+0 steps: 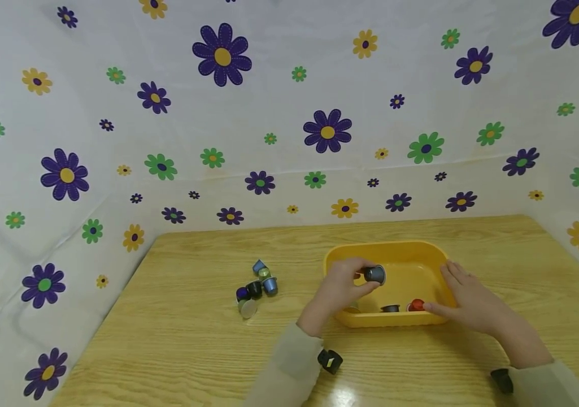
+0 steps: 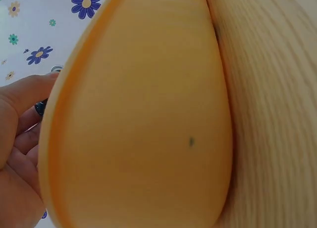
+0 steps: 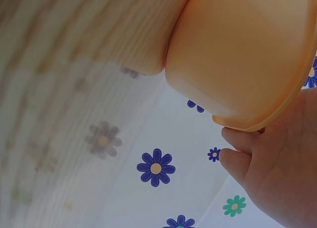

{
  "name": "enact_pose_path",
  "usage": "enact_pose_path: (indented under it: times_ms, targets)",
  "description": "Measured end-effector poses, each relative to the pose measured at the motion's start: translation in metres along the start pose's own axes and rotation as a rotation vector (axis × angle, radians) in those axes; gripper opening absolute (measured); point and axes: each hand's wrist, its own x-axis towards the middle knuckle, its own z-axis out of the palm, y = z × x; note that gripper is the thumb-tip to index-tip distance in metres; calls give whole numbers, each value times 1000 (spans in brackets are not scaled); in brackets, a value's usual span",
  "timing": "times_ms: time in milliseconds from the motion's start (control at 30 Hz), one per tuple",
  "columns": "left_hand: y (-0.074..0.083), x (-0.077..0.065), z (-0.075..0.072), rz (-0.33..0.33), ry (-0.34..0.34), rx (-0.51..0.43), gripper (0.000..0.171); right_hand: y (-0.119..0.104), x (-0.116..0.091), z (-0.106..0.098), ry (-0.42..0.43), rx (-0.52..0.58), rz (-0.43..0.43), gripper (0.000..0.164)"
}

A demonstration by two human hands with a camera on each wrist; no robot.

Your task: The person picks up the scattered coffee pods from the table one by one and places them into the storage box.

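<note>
My left hand (image 1: 342, 285) pinches a dark grey coffee capsule (image 1: 374, 275) between thumb and fingers, above the left part of a yellow tray (image 1: 386, 321). In the left wrist view the tray's wall hides most of that capsule. My right hand (image 1: 477, 299) lies over the tray's right rim, fingers extended, with the thumb by a red capsule (image 1: 416, 305). A dark capsule (image 1: 390, 308) lies next to the red one, along the near wall inside. In the right wrist view the right hand's fingers (image 3: 237, 161) touch the rim from outside.
Left of the tray, a loose cluster of several capsules lies on the wooden table (image 1: 192, 350), among them a black one (image 1: 254, 290), a blue one (image 1: 270, 286) and a pale one (image 1: 248, 308). A flowered white cloth (image 1: 269, 102) hangs behind the table.
</note>
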Motion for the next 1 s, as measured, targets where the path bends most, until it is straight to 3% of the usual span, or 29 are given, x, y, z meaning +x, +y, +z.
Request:
enact_pose_path:
  times_ms: [1000]
  targets:
    - [20,25,40,-69,-41,22,28,1,2,-1,0,-16,0,94]
